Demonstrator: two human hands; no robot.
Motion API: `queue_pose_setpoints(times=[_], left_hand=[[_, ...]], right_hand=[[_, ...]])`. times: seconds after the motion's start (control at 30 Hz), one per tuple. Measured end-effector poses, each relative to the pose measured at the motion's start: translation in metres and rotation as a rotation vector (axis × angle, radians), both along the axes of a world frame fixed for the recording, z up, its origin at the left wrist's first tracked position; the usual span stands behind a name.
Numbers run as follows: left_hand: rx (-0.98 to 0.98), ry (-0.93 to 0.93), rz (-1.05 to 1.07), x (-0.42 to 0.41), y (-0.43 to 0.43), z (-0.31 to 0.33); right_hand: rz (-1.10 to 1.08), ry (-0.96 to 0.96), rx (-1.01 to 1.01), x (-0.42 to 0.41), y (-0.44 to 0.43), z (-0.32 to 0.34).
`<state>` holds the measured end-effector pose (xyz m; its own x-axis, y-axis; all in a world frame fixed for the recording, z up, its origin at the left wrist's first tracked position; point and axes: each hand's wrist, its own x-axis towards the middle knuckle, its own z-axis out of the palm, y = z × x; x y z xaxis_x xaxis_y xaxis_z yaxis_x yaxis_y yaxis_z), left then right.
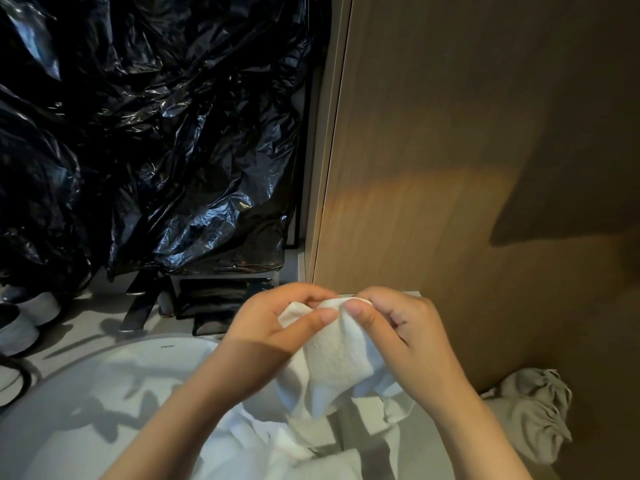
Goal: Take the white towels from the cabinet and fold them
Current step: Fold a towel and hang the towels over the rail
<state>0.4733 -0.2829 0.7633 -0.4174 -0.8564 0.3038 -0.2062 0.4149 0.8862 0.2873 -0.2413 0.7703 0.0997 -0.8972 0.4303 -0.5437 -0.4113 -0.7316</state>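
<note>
A small white towel (341, 362) hangs between my hands in front of me. My left hand (277, 323) pinches its upper edge between thumb and fingers. Close beside it, my right hand (398, 327) pinches the same edge, thumbs almost touching. The towel's lower part droops onto more white cloth (277, 448) lying over a white basin (86, 393). A second crumpled whitish towel (533, 410) lies at the lower right against the wooden cabinet panel (467, 150).
Black plastic sheeting (149, 126) fills the upper left. On the counter behind the basin stand a dark tap (136, 303), dark packets (214, 299) and white cups (20, 323). The wooden panel closes off the right side.
</note>
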Motion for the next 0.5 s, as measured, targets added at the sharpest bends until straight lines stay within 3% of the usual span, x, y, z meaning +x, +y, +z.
queue_pose_setpoints(times=[0.37,0.5], left_hand=[[-0.026,0.088,0.146,0.001,0.004,0.003],[-0.014,0.091,0.201,0.004,0.003,0.004]], right_hand=[[-0.131,0.004,0.113,-0.024,0.002,-0.025],[-0.208,0.052,0.069,-0.031,0.002,-0.038]])
